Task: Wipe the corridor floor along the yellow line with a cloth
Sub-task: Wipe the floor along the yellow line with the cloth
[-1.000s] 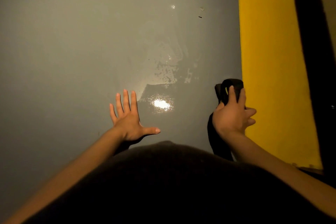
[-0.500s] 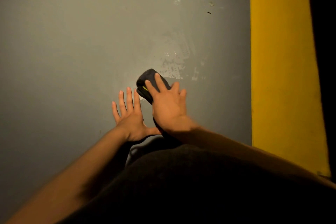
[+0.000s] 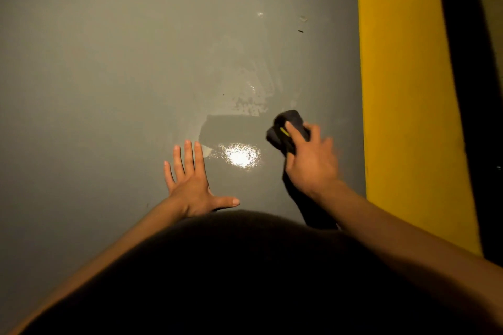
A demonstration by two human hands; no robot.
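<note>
- Two hands down here. My left hand (image 3: 190,185) is flat on the grey floor (image 3: 95,76), fingers straight and spread.
- Mid-floor there's a wet sheen (image 3: 239,155), so I'd say only this patch is wiped, plenty left.
- My right hand (image 3: 313,163) presses the dark cloth (image 3: 285,128), fingers curled over it, near the yellow line (image 3: 408,90).

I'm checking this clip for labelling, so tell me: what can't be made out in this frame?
- Right hand: motion-blurred in the head view, so its grip on the dark cloth is unclear.
- Cloth's lower part: hidden under that hand.
- Small specks on the grey floor: too small to identify.
- Yellow line: cut off by the top edge.
</note>
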